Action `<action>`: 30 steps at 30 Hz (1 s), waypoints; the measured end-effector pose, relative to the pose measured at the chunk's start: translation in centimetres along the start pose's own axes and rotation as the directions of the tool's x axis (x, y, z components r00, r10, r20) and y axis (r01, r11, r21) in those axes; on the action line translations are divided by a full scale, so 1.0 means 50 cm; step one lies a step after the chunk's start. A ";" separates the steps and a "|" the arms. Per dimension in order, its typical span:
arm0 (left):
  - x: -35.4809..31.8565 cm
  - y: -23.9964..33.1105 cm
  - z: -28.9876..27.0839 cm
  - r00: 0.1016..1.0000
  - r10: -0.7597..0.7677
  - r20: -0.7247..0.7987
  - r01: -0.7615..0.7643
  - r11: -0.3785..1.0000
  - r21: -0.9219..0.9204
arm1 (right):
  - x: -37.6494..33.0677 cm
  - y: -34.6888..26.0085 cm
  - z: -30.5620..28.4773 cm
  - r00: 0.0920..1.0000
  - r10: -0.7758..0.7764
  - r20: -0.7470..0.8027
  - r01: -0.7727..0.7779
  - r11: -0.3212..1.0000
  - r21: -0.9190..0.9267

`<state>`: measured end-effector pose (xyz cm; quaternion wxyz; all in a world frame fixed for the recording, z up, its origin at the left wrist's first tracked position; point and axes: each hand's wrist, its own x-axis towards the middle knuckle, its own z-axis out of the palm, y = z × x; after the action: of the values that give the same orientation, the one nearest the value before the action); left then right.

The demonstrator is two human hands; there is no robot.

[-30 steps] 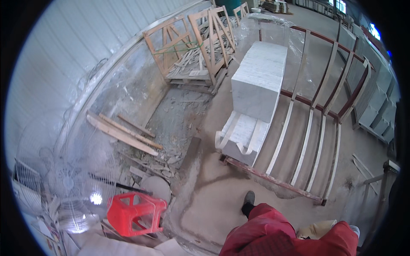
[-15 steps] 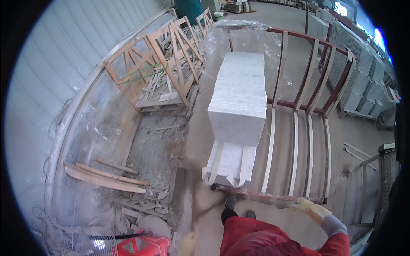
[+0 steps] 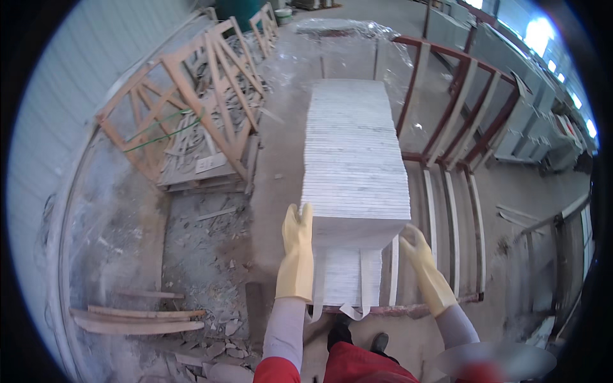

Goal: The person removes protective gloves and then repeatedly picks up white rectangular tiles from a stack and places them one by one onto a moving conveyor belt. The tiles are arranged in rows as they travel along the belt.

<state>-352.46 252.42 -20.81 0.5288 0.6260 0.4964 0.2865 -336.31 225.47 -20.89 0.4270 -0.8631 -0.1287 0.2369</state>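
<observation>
A tall stack of thin white-grey stone slabs (image 3: 354,147) stands on edge in front of me, a smooth slab face toward me. Below it is a lower stack of slabs (image 3: 348,281) with pale flat straps (image 3: 366,281) hanging over it. My left hand (image 3: 297,249), in a yellow rubber glove, is at the upper stack's left front edge, fingers up and apart. On the other side, my right hand (image 3: 423,262), gloved alike, is by the right front corner, fingers loosely bent and apart. Whether either glove touches the stone I cannot tell.
A dark red metal frame with pale strips (image 3: 450,230) extends right of the stack. Clear plastic film (image 3: 345,32) lies behind. Wooden crate frames (image 3: 214,96) hold scraps at left; loose planks (image 3: 140,319) and rubble (image 3: 233,325) lie nearer. More slabs (image 3: 523,127) stand far right.
Both hands have come up and forward from low near my body to the two sides of the upper stack. My view has shifted and the stack appears closer.
</observation>
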 end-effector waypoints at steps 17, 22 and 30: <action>0.003 0.002 0.068 0.997 0.028 -0.073 -0.040 0.983 -0.179 | 0.061 -0.084 0.042 0.963 0.248 -0.108 -0.257 0.963 -0.078; -0.006 -0.034 0.053 0.976 0.216 -0.012 -0.211 0.939 -0.271 | 0.039 -0.079 0.037 0.970 0.241 -0.039 -0.242 0.970 -0.036; -0.029 -0.025 0.063 0.964 0.263 -0.039 -0.266 0.944 -0.195 | 0.053 0.001 0.019 0.987 0.152 -0.054 -0.128 0.940 0.317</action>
<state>-350.55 249.81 -22.61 0.5424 0.6292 0.3801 0.4068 -334.54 227.21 -22.19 0.5450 -0.8001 -0.0111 0.2503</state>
